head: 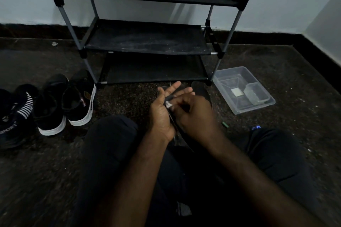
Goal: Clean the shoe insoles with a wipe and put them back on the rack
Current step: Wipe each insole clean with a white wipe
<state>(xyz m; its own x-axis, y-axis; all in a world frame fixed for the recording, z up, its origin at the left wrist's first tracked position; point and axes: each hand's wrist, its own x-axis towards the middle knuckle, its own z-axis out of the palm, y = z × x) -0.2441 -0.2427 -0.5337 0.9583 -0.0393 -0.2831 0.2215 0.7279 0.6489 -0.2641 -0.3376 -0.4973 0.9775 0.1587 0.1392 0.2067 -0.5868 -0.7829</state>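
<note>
Over floor point(127, 103), flat left hand point(162, 111) backs insole point(174, 125); right hand point(194, 116) pinches wipe point(168, 105).

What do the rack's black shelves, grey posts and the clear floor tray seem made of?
Black rack shelves: likely matte fabric, stretched between bars, dust-flecked. Grey posts: probably painted metal tubing, smooth, soft sheen. Clear rectangular tray: transparent glossy plastic, floor visible through it.
</note>
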